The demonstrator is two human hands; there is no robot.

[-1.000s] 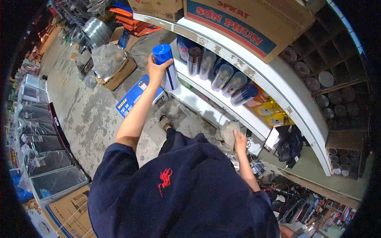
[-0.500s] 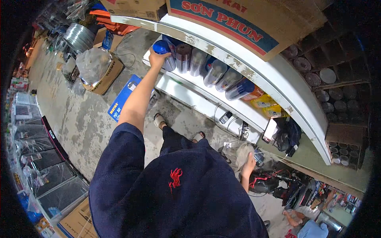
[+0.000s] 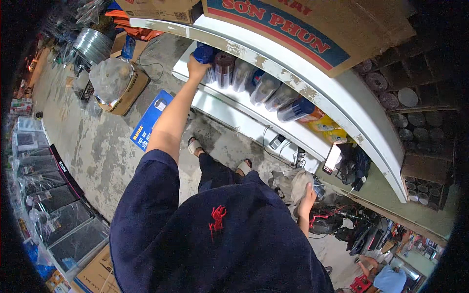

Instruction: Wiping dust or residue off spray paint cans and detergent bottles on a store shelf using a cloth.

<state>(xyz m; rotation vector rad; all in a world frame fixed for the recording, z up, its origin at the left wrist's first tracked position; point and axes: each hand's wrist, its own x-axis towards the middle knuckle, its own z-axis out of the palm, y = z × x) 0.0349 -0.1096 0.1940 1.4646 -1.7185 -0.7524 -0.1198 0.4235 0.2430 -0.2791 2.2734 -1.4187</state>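
Observation:
My left hand point(image 3: 197, 69) reaches to the left end of a white shelf point(image 3: 183, 62), its fingers wrapped round the top of a blue-capped can point(image 3: 203, 54). The can stands upright at the end of a row. Beside it are a dark brown-topped can point(image 3: 224, 63) and several shiny cylinders point(image 3: 265, 89). A yellow package point(image 3: 328, 124) lies further right along the shelf. At my right side, my right hand point(image 3: 307, 199) grips a beige-grey cloth point(image 3: 299, 188), which hangs in folds; the thumb lies over it.
Above the shelf runs a curved white ledge point(image 3: 293, 73) bearing a large cardboard box point(image 3: 273, 29). A blue box point(image 3: 152, 117) stands on the floor beside my left forearm. A lit phone point(image 3: 332, 158) and cables are at the right. Another person point(image 3: 388, 279) sits at lower right.
My left hand and the blue-capped can have shifted slightly right along the row. More of the cloth in my right hand shows, spreading to the left.

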